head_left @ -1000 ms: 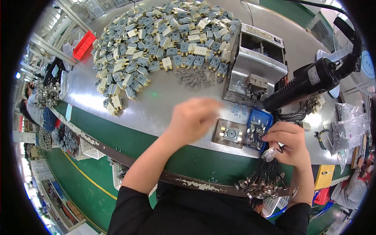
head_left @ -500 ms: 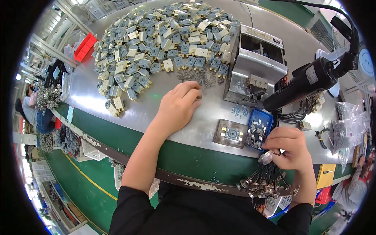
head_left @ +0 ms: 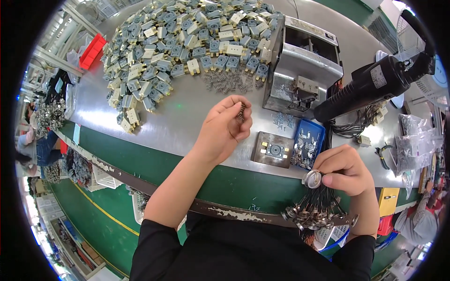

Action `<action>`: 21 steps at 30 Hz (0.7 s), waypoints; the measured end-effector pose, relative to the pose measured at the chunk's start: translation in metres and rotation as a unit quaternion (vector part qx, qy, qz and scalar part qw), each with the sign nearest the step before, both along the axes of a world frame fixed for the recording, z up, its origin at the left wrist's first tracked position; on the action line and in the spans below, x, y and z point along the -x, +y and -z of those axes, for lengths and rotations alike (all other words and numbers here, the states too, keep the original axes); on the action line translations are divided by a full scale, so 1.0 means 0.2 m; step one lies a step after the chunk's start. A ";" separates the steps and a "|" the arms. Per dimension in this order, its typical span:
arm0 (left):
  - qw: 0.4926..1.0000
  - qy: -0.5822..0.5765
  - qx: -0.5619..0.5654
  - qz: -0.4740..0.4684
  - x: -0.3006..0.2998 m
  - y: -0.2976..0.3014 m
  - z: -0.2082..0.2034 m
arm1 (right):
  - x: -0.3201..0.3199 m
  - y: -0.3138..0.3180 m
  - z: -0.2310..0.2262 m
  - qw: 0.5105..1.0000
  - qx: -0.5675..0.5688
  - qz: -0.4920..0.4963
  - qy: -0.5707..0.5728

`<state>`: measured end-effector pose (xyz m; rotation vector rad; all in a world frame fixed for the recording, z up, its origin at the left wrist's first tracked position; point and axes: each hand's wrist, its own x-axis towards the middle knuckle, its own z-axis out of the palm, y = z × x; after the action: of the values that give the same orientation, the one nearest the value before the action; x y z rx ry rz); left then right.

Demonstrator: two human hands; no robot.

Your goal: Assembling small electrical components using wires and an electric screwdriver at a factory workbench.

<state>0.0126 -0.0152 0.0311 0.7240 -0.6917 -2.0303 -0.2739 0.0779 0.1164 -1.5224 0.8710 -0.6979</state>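
My left hand [head_left: 225,129] hovers over the steel table [head_left: 183,117] and pinches a small metal spring [head_left: 242,110] between thumb and fingertips. Just beyond it lies a loose heap of springs [head_left: 228,82]. My right hand [head_left: 344,171] is at the table's near edge and grips a bundle of wired round metal parts [head_left: 315,206], which hang below it. Between my hands sits a small brown fixture plate [head_left: 274,150] with a grey part in its middle. A blue tray of small metal pieces [head_left: 308,145] stands right beside it.
A big pile of grey and cream plastic parts [head_left: 183,42] covers the far left of the table. A steel box-shaped machine [head_left: 304,61] stands at the far right, with a black electric screwdriver [head_left: 375,84] hanging by it. A red bin [head_left: 92,51] sits far left.
My left hand went from the fixture plate up to the spring heap, then drew back with a spring pinched in its fingers. My right hand stayed in place with its bundle.
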 end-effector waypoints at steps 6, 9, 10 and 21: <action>0.992 0.095 -0.055 0.063 0.02 -0.01 0.07 | -0.01 0.01 0.01 0.999 -0.013 0.034 -0.022; 0.984 0.127 -0.046 0.113 0.02 0.00 0.07 | -0.03 0.01 0.03 0.999 0.010 0.045 -0.020; 0.993 0.065 -0.029 0.099 0.05 0.02 0.03 | -0.04 0.02 0.02 0.999 0.010 0.047 -0.019; 0.960 -0.087 0.205 0.171 0.15 0.25 -0.10 | -0.29 -0.04 0.02 0.951 0.211 0.176 0.144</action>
<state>-0.0165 0.0345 0.0517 0.5684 -1.3730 -2.0390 -0.2168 0.0692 0.1124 -1.9037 1.2958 -0.9818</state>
